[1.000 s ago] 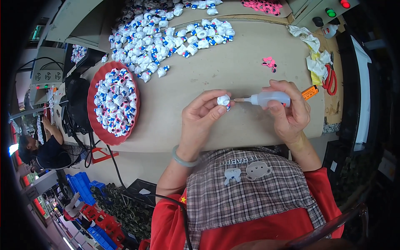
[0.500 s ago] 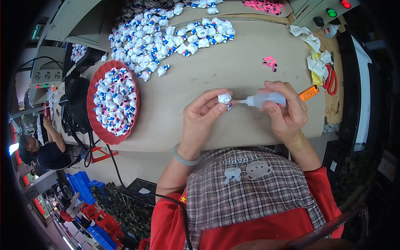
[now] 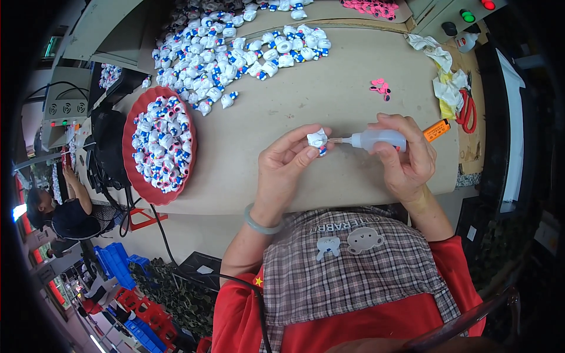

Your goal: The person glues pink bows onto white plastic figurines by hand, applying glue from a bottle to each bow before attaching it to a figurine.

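Between the thumb and fingers of my left hand [image 3: 289,154] is a small white figurine [image 3: 317,139] with blue and pink parts. My right hand [image 3: 409,154] grips a translucent squeeze bottle [image 3: 376,140], held on its side with its thin nozzle pointing left. The nozzle tip is at the figurine's right side; whether it touches cannot be made out. Beyond my right hand lie a few small pink pieces [image 3: 381,88] with dark ends. Just right of that hand is an orange box-shaped item [image 3: 436,130], partly behind my fingers.
A red scalloped bowl [image 3: 192,150] full of similar figurines stands at the left. A large pile of white figurines [image 3: 218,59] covers the far left of the table. Red-handled scissors [image 3: 467,113] and crumpled tissues [image 3: 448,88] lie at the right. Another person [image 3: 70,203] sits at far left.
The figurine has turned slightly in my left fingers. My right hand and the bottle have shifted a little to the right.
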